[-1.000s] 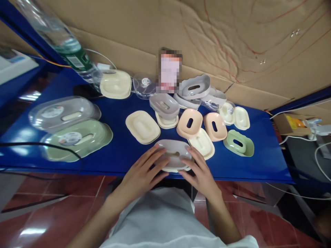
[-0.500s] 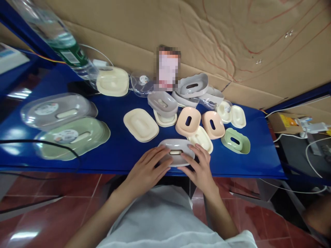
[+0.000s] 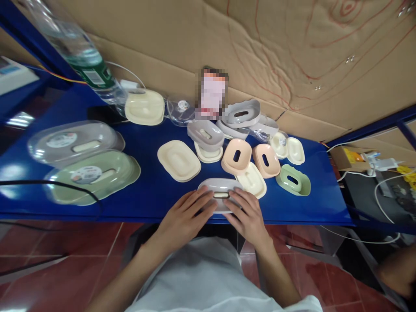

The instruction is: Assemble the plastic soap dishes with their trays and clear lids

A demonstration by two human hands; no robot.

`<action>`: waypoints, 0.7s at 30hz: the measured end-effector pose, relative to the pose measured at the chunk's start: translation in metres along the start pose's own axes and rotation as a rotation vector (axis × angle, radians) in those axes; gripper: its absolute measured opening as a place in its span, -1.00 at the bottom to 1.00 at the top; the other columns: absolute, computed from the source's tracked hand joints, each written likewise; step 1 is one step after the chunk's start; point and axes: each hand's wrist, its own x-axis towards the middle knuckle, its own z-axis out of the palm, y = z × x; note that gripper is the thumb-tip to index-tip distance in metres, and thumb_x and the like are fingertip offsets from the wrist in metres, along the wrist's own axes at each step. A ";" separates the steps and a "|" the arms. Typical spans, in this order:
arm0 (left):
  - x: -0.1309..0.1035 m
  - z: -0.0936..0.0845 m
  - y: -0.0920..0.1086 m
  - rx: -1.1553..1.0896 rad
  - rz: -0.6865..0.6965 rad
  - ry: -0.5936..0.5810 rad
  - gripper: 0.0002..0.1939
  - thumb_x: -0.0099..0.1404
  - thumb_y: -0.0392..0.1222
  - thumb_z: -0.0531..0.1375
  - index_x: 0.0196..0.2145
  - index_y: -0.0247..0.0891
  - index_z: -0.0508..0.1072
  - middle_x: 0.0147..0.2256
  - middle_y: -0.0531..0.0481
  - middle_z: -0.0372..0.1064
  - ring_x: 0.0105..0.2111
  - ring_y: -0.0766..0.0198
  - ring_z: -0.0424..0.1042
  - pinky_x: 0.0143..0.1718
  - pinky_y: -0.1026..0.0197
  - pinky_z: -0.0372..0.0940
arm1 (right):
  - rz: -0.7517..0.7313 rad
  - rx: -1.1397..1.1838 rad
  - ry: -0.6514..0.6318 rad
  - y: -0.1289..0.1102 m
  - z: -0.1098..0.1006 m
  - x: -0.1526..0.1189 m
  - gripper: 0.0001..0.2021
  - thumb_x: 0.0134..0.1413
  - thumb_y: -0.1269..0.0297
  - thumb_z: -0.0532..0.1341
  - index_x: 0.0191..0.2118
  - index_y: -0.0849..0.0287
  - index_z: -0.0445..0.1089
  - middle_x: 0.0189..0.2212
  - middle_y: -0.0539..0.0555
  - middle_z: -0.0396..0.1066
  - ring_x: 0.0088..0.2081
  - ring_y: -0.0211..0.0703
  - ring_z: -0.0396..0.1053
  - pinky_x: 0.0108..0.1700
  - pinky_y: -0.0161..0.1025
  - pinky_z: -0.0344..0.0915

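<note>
A grey oval plastic box (image 3: 221, 183) with a long slot in its top lies near the front edge of the blue table. A cream part shows through its slot. My left hand (image 3: 188, 212) presses on its left end, fingers over the top and rim. At the right end, my right hand (image 3: 248, 212) grips in the same way, fingertips close to the slot. Just behind are a cream tray (image 3: 255, 180), partly under a peach slotted box (image 3: 235, 167), and another cream tray (image 3: 179, 160) to the left. The underside of the held box is hidden.
Grey slotted boxes (image 3: 243, 112) are piled at the back beside a blurred-out phone (image 3: 212, 93). A green slotted box (image 3: 294, 181) stands right. Grey (image 3: 94, 138) and green (image 3: 94, 184) boxes under clear covers lie left. A water bottle (image 3: 92, 69) rises back left; a black cable (image 3: 58, 186) crosses there.
My right hand's fingers have drawn closer together and settled further over the right end of the grey box. The whole view has shifted slightly; the other items stay put.
</note>
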 end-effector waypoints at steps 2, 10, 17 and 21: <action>-0.002 0.000 -0.002 0.012 0.005 -0.021 -0.63 0.50 -0.40 0.17 0.19 -0.26 0.53 0.26 -0.15 0.50 0.37 -0.07 0.37 0.33 -0.06 0.34 | -0.004 -0.008 -0.018 -0.002 0.001 0.002 -0.64 0.46 0.26 0.30 0.28 0.09 0.45 0.24 0.19 0.54 0.36 0.08 0.40 0.35 0.11 0.35; -0.016 -0.007 -0.018 -0.052 -0.049 -0.018 -0.60 0.50 -0.39 0.16 0.21 -0.19 0.53 0.28 -0.15 0.48 0.40 -0.02 0.34 0.35 -0.05 0.33 | -0.135 0.028 -0.062 0.002 -0.020 0.053 -0.65 0.50 0.10 0.25 0.23 0.13 0.50 0.23 0.19 0.54 0.33 0.05 0.42 0.37 0.06 0.31; -0.018 -0.006 -0.021 -0.164 -0.115 0.027 -0.68 0.53 -0.29 0.20 0.16 -0.16 0.56 0.23 -0.14 0.52 0.38 0.00 0.36 0.31 -0.05 0.37 | 0.092 -0.259 -0.086 -0.017 0.015 0.234 -0.45 0.58 -0.09 0.02 0.33 0.21 0.41 0.31 0.32 0.43 0.31 0.22 0.38 0.32 0.12 0.30; -0.018 -0.008 -0.019 -0.164 -0.117 0.029 -0.71 0.54 -0.29 0.19 0.14 -0.17 0.57 0.21 -0.15 0.53 0.36 0.00 0.39 0.30 -0.06 0.39 | 0.341 -0.393 -0.146 -0.024 0.062 0.298 -0.24 0.50 -0.28 -0.03 0.43 0.30 0.27 0.37 0.51 0.29 0.21 0.39 0.44 0.23 0.30 0.36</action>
